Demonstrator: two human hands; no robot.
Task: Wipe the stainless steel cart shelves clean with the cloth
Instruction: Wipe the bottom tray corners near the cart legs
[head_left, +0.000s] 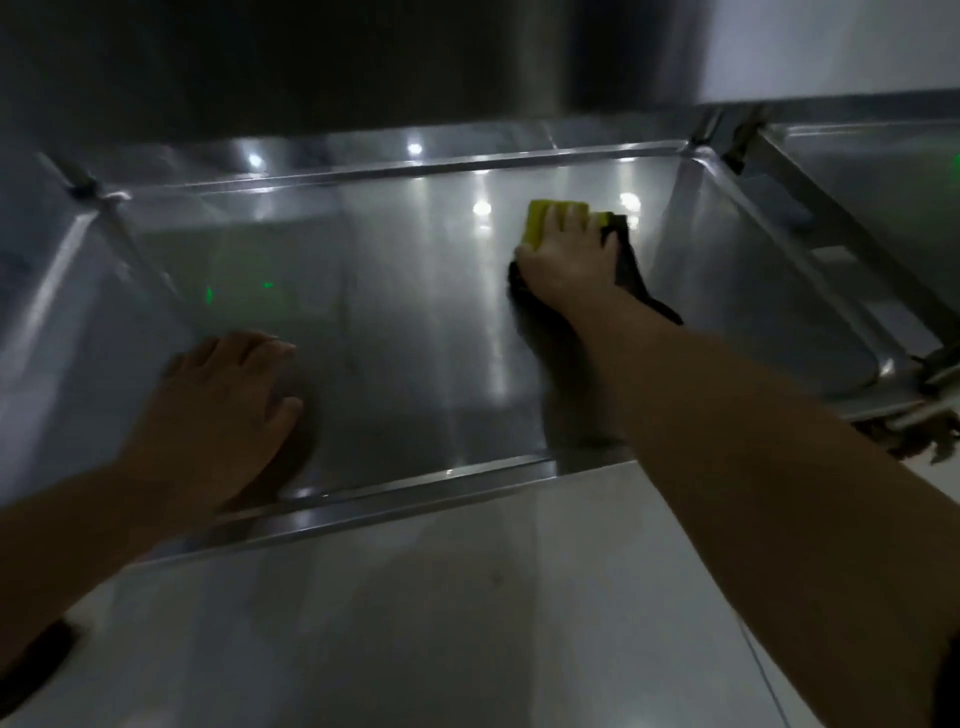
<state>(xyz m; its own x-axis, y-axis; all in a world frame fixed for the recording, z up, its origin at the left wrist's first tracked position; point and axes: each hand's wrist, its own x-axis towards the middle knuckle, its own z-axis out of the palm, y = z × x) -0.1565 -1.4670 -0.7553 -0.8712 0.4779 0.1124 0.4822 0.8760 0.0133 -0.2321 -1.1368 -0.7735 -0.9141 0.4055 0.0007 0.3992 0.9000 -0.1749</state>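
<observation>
Shelf (395, 312): steel, dimly lit, light spots reflected; pale floor (467, 597) in front.
Cloth (535, 226): yellow and dark, far right on shelf.
Right hand (566, 260): your straight fingers press the cloth down.
Left hand (223, 400): released, your palm flat on shelf, front left.

Looks forward and steeply down from the wearer's head, wide-angle, close above the cart shelf (415, 322). Catches left hand (218, 410) and right hand (566, 260) reaching in from the bottom edge.

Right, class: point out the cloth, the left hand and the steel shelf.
yellow-and-black cloth (535, 224): head view, its yellow corner.
left hand (223, 400): head view, back of hand.
steel shelf (415, 499): head view, front rim.
</observation>
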